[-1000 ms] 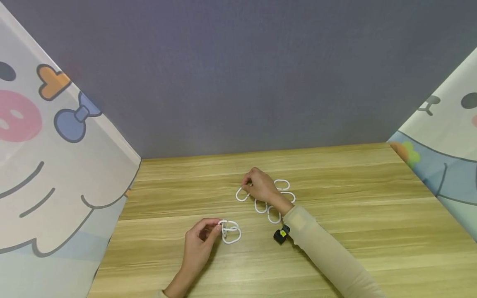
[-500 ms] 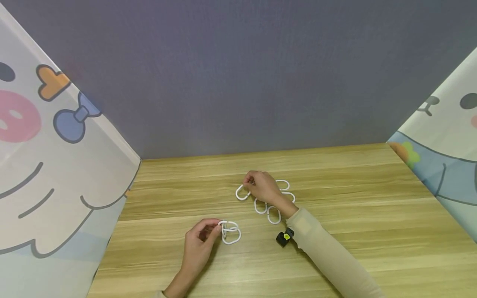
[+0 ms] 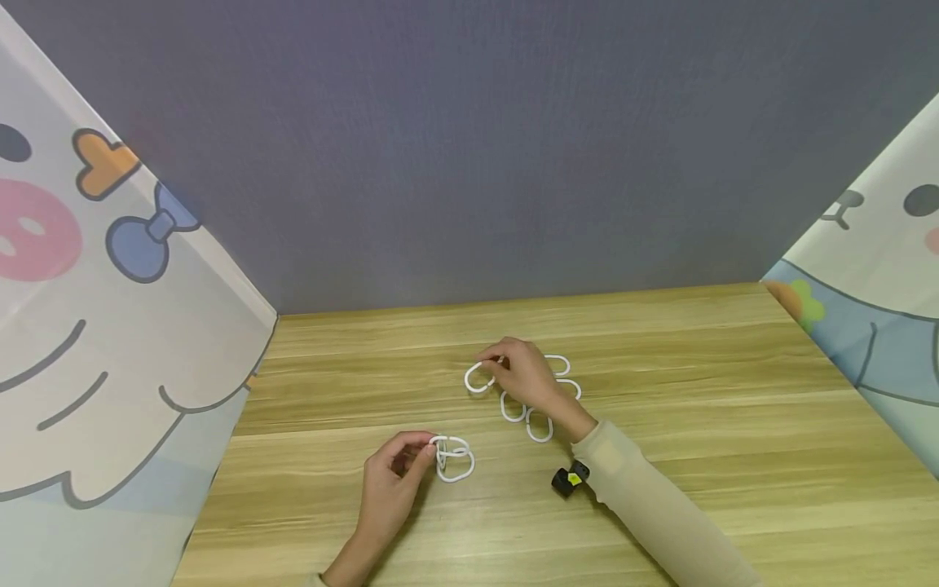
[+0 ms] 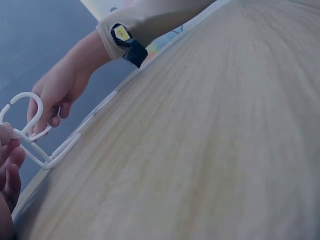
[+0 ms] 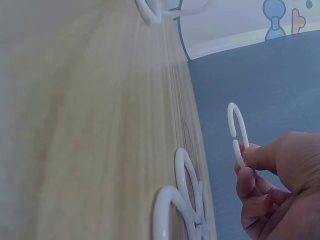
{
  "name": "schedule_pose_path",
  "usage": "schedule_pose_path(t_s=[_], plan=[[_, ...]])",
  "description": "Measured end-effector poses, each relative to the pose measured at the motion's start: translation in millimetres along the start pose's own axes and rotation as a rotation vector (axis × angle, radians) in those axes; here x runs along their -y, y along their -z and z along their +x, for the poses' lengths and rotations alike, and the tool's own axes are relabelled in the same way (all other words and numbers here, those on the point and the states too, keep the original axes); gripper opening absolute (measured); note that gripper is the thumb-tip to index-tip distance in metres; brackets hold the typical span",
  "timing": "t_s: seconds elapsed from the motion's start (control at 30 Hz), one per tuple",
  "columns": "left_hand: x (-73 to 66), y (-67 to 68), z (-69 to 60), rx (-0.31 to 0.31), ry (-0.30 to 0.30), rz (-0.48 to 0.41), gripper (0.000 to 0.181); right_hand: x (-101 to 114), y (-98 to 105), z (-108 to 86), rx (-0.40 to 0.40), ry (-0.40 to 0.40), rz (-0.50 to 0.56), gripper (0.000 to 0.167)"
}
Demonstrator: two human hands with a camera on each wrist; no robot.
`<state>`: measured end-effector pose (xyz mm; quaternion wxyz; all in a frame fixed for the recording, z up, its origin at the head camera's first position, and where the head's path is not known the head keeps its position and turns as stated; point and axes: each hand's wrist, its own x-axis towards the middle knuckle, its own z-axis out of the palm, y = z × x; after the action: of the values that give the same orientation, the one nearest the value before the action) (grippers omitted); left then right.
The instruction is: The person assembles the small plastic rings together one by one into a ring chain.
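Between thumb and fingers of my left hand [image 3: 390, 483] is a small chain of white plastic links [image 3: 473, 466], some joined through each other and held low by the table. In the left wrist view, one link [image 4: 40, 106] of it stands up from the fingertips, with a gap in its loop. Farther away, my right hand [image 3: 522, 377] pinches a single oval white link [image 3: 467, 379]. The right wrist view shows this split link [image 5: 243, 125] raised off the table, gripped at its lower end by thumb and forefinger, its narrow gap facing away from the palm.
Several loose white links lie below and beside the right hand, among them a near link [image 3: 540, 441] and a far link [image 3: 569, 364]. A grey wall [image 3: 513, 163] backs the wooden table [image 3: 697, 391]. Cartoon-printed panels [image 3: 205, 326] flank it.
My right hand has drawn slightly right and toward me, and the link it pinches has tilted and risen a little. My left hand and its chain have stayed in place.
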<state>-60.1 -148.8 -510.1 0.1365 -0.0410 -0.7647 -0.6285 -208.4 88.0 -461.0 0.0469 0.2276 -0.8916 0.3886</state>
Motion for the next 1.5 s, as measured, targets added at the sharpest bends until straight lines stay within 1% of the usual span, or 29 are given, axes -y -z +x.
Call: schedule_pose_path(t_s=[0.17, 0.47, 0.63, 0.7, 0.8, 0.87, 0.97, 1.1, 1.23, 1.5], plan=[[0.5, 0.2, -0.3, 0.000, -0.008, -0.003, 0.016, 2, 2, -7.3, -0.017, -0.019, 0.027, 0.010], [0.0, -0.1, -0.2, 0.005, -0.023, -0.009, 0.016, 6, 5, -23.1, -0.018, -0.092, 0.120, 0.004], [1.2, -0.1, -1.0, 0.003, -0.027, -0.018, 0.017, 10, 6, -30.0, -0.014, -0.140, 0.167, 0.005], [1.6, -0.1, -1.1, 0.002, -0.025, -0.021, 0.017, 10, 6, -32.4, -0.016, -0.150, 0.186, 0.005], [1.6, 0.0, -1.0, 0.002, -0.021, -0.020, 0.017, 10, 7, -36.4, -0.019, -0.144, 0.223, 0.003], [1.3, 0.1, -0.8, 0.003, -0.016, -0.019, 0.016, 11, 8, -39.5, -0.010, -0.133, 0.259, 0.004], [1.1, 0.4, -0.6, 0.005, -0.010, -0.017, 0.016, 14, 10, -44.2, 0.010, -0.144, 0.310, 0.004], [0.9, 0.4, -0.4, 0.005, -0.009, -0.018, 0.016, 18, 13, -49.7, 0.052, -0.190, 0.416, 0.006], [0.5, 0.1, -0.4, 0.001, -0.016, -0.023, 0.016, 18, 14, -54.2, 0.084, -0.213, 0.520, 0.010], [-0.2, -0.1, -0.3, 0.001, -0.013, -0.016, 0.016, 17, 16, -62.6, 0.100, -0.230, 0.571, 0.015]])
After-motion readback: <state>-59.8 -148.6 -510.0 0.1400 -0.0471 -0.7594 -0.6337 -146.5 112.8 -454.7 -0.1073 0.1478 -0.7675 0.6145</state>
